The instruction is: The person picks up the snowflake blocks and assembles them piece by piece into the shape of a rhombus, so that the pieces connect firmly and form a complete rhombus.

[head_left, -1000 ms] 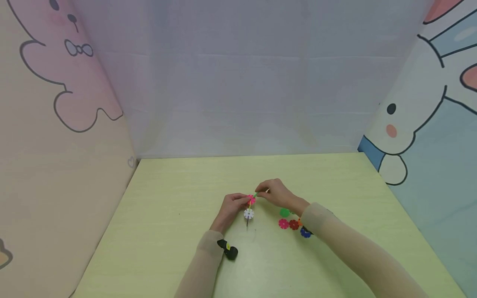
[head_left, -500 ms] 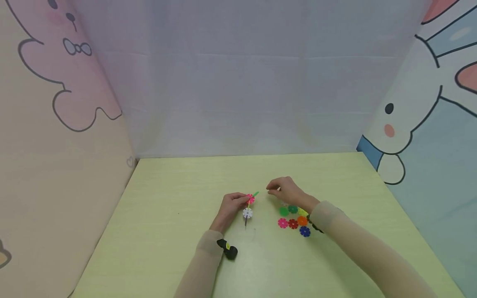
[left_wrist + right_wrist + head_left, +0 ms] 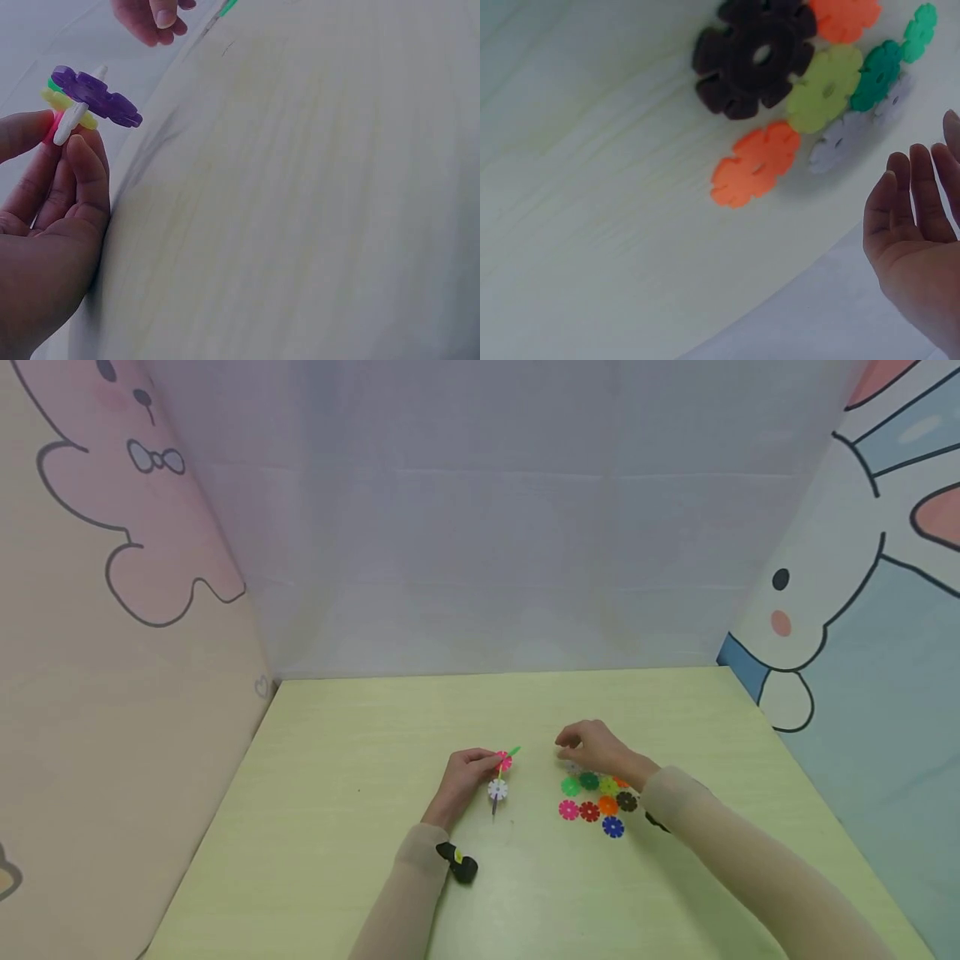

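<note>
In the head view my left hand (image 3: 462,781) pinches the pink notched plastic disc (image 3: 506,762) of a small joined chain, held over the table. A green disc (image 3: 514,750) sticks out at its upper right, and a white disc (image 3: 497,790) sits below. The left wrist view shows a purple disc (image 3: 94,94) slotted across the white one, with yellow behind. My right hand (image 3: 598,748) hovers with loosely bent fingers just beyond the loose discs. Nothing shows between its fingers in the right wrist view, though its thumb is partly cut off by the frame edge.
Several loose discs lie right of the chain: red (image 3: 589,812), blue (image 3: 612,827), black (image 3: 757,56), orange (image 3: 757,165), yellow-green (image 3: 826,88) and dark green (image 3: 877,75) among them. The pale table (image 3: 337,827) meets a cloth backdrop (image 3: 465,568) behind.
My right hand has let go of the green disc at the chain's top and moved right, above the loose discs' far side. The left hand still holds the chain in about the same place.
</note>
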Motion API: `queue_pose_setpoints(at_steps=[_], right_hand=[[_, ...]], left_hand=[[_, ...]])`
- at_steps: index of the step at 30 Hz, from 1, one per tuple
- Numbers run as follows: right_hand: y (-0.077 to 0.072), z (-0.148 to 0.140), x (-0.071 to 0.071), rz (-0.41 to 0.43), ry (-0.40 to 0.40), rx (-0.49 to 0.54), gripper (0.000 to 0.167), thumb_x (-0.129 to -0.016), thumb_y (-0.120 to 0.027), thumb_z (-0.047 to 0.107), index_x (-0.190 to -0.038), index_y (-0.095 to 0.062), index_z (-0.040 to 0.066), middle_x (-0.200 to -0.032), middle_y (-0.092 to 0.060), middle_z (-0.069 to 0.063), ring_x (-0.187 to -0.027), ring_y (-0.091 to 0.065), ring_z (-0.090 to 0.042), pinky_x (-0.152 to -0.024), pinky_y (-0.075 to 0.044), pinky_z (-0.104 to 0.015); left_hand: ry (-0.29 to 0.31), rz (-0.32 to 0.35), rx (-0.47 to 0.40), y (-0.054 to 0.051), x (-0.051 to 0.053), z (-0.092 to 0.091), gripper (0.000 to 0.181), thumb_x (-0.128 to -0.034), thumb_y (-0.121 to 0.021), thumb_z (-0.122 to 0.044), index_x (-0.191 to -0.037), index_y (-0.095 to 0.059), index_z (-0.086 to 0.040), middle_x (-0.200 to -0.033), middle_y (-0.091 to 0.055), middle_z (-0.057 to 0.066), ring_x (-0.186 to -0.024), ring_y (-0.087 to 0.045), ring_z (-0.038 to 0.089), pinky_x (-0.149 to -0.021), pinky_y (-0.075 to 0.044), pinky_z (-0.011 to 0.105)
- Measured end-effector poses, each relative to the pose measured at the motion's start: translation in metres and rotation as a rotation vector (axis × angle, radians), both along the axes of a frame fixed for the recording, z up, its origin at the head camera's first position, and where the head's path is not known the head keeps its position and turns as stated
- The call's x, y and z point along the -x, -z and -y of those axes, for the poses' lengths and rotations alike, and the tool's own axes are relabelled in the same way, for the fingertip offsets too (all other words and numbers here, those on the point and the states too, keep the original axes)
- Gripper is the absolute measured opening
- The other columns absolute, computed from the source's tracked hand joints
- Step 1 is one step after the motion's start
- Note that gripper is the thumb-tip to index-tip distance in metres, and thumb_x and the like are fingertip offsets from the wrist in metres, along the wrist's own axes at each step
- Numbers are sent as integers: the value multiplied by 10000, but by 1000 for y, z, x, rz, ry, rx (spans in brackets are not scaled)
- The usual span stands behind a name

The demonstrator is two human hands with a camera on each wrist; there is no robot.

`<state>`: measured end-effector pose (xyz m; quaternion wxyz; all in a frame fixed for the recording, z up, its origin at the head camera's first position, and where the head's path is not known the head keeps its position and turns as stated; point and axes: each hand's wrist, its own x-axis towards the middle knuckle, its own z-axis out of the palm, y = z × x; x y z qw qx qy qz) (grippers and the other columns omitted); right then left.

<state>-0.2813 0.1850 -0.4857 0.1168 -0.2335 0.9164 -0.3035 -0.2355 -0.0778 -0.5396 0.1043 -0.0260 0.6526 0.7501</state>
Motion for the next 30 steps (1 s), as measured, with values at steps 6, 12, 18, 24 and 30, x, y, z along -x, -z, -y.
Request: queue_pose_setpoints(at_steps=[6, 12, 18, 24, 30], right_hand=[[5, -8, 1, 95, 31, -36, 268, -845, -746, 169, -1082, -703, 53, -1020, -670, -28, -945, -594, -214, -878, -471, -406], [8, -14, 2, 98, 3, -69, 309, -813, -782, 181, -1080, -704, 45, -1032, -666, -42, -940, -586, -226, -885, -465, -411], [6, -16, -1, 90, -10, -76, 280, -804, -787, 163, -1048, -707, 50, -1016, -655, -47, -928, -569, -236, -879, -463, -426], [7, -16, -1, 78, -7, -85, 268, -788, -803, 181, -1019, -718, 73, -1000, -644, -34, -895, -546, -218, -856, -466, -409], [9, -15, 1, 89, 0, -96, 242, -786, -805, 184, -993, -716, 96, -978, -632, -15, -883, -539, -210, -856, -464, -409]], left_hand=[[-4, -3, 0, -1, -1, 1, 212, -860, -720, -131, -966, -707, 52, -935, -695, 120, -747, -629, 159, -733, -510, 285], [-14, -7, 9, -1, -1, 2, 184, -856, -719, -129, -941, -716, 34, -938, -693, 127, -750, -632, 170, -725, -513, 279], [-14, 2, -1, -3, -1, 3, 185, -853, -721, -124, -939, -711, 40, -945, -691, 128, -766, -634, 169, -730, -513, 280], [-3, 5, -15, -4, -1, 4, 193, -853, -723, -121, -938, -706, 51, -947, -692, 132, -778, -644, 170, -741, -516, 287], [-4, 13, -12, -4, 0, 5, 207, -849, -727, -118, -956, -704, 57, -959, -691, 130, -784, -641, 168, -746, -512, 287]])
